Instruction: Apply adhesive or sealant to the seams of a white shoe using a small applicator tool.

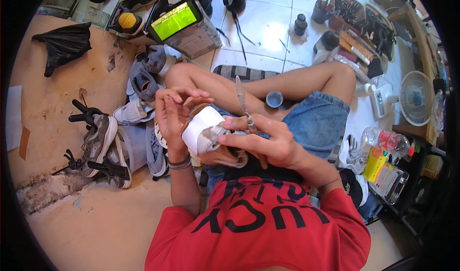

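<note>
In front of my lap is a brown and white shoe, its white part turned up and a rough greyish patch showing on it. My left hand wraps the shoe's left side with bent fingers, the fingertips curling over the far edge. Between the fingers of my right hand is a slim spatula-like tool, blade upward and smeared-looking. The index finger and thumb of that hand also press on the shoe beside the grey patch. A small round cup with bluish-grey contents stands by my crossed legs.
Several shoes, some with black clamps, crowd the left by the wall. Ahead stands a box with a green-screened device. At right are a fan, a plastic bottle, a dark jar and a tool basket.
</note>
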`<state>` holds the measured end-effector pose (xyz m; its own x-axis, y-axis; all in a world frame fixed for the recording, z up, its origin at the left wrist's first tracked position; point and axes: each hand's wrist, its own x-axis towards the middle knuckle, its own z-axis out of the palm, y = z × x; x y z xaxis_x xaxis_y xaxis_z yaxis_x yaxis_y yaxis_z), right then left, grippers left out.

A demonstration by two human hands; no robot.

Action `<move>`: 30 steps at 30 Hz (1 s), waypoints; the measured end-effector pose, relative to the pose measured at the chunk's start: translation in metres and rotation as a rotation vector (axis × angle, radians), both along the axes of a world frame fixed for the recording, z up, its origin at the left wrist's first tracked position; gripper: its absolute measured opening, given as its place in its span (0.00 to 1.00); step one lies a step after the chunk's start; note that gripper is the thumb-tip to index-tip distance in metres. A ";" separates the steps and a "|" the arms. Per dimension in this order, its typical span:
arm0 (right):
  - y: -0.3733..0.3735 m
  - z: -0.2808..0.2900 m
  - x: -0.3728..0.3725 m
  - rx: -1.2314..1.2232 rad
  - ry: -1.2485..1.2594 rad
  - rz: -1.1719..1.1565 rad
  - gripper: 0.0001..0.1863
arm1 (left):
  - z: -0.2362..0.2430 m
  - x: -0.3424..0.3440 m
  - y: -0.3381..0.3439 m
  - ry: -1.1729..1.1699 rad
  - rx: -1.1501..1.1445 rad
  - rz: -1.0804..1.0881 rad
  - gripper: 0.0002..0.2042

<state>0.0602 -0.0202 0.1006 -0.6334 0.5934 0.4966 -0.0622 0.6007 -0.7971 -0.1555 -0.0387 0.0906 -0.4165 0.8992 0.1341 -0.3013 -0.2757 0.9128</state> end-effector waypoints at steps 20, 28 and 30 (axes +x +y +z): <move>0.012 -0.016 -0.004 -0.020 0.103 -0.265 0.17 | -0.016 0.035 -0.018 -0.019 0.214 -0.134 0.24; 0.027 0.006 -0.007 0.132 -0.134 -0.273 0.24 | -0.007 0.045 0.014 0.037 0.014 0.005 0.18; 0.030 0.001 -0.006 0.133 -0.136 -0.276 0.24 | -0.007 0.044 0.016 0.042 -0.030 -0.008 0.18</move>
<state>0.0542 0.0100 0.1012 -0.5238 0.6872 0.5033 0.2186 0.6795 -0.7003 -0.1111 -0.0225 0.0838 -0.4043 0.9061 0.1244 -0.2649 -0.2462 0.9323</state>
